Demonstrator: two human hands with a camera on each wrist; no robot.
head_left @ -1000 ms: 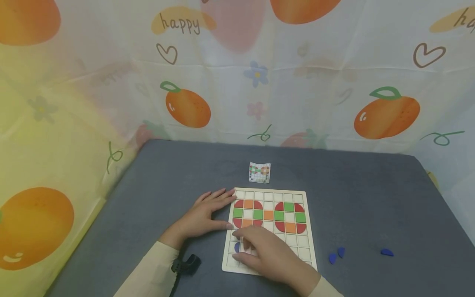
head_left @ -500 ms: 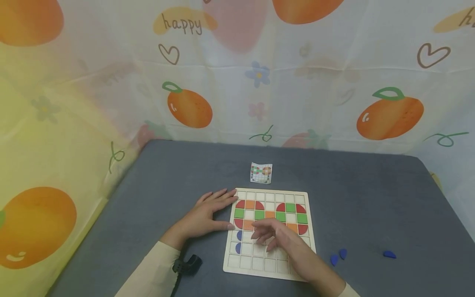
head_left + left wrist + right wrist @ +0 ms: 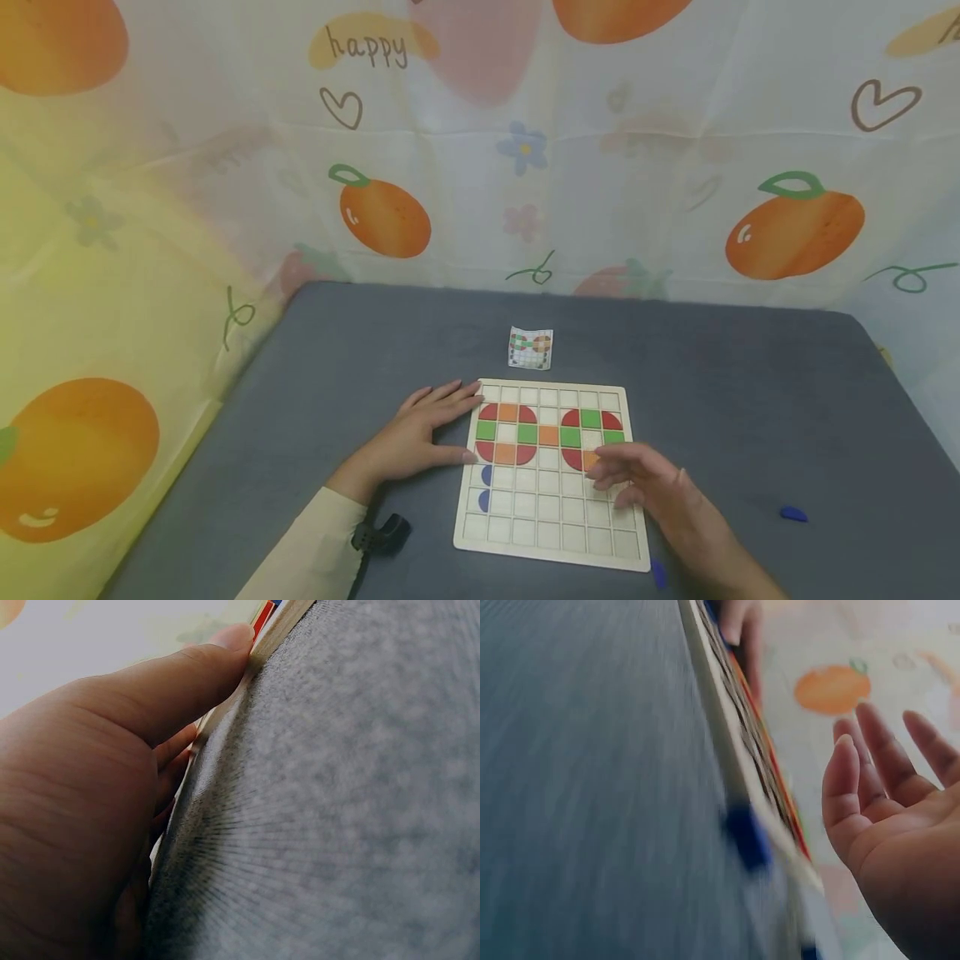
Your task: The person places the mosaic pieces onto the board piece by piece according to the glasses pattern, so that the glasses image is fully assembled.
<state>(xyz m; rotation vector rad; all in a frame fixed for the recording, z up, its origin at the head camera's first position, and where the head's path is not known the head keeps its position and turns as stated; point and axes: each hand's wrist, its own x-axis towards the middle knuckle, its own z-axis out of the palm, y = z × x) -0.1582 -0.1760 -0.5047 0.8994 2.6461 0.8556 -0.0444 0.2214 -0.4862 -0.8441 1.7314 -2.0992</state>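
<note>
A wooden grid board [image 3: 550, 508] lies on the dark table, with red, green and orange pieces forming two round shapes. Two blue half-round pieces [image 3: 483, 501] sit in cells at its lower left. My left hand [image 3: 408, 437] rests beside the board, its thumb [image 3: 232, 641] and fingers touching the left edge. Over the board's right edge hovers my right hand [image 3: 660, 487], fingers loosely bent and holding nothing; in the right wrist view its palm is bare. One loose blue piece [image 3: 658, 573] lies by the near right corner, and another blue piece [image 3: 793, 514] farther right.
A small printed card [image 3: 530, 348] with a coloured grid pattern lies beyond the board. A black wrist device [image 3: 381, 533] is strapped to the left wrist. A fruit-patterned curtain [image 3: 465, 208] hangs behind the table.
My right hand has lifted off the board's lower left and moved right, uncovering the two blue pieces there. It now covers the spot where two loose blue pieces lay. The left hand stays put.
</note>
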